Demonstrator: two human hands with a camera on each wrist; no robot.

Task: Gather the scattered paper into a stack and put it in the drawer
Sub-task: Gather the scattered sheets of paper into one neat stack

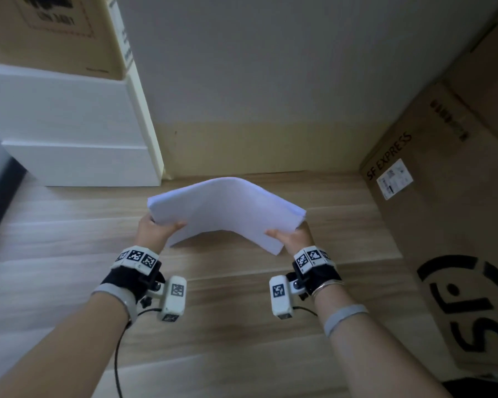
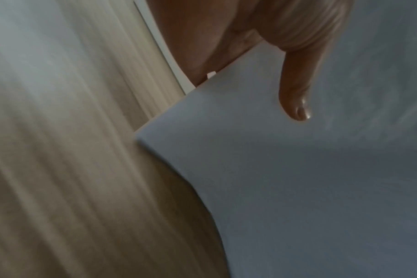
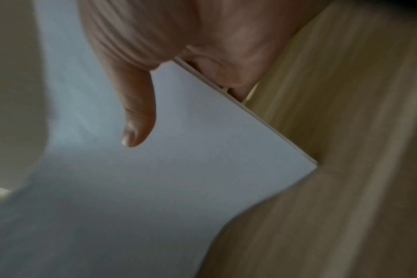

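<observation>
Both hands pinch the bowed stack of white paper sheets [image 1: 227,209] at opposite short edges: left hand [image 1: 155,229] and right hand [image 1: 293,235] each with thumb on top, fingers beneath. Stack hangs clear above the pale wood-grain floor [image 1: 242,311], arched upward in the middle. Edges at the right corner look slightly fanned. Risk: the arch lets inner sheets slide and splay; a slackened thumb would drop one end. White drawer unit [image 1: 78,165] sits to the left, apparently shut; freeing a hand to open it would leave the stack drooping.

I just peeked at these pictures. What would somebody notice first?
First, the white paper stack, held up in the middle above the wooden floor and bent into an arch. The left hand and right hand each pinch one end, thumbs on top. Next, the big cardboard box with black lettering on the right.
</observation>
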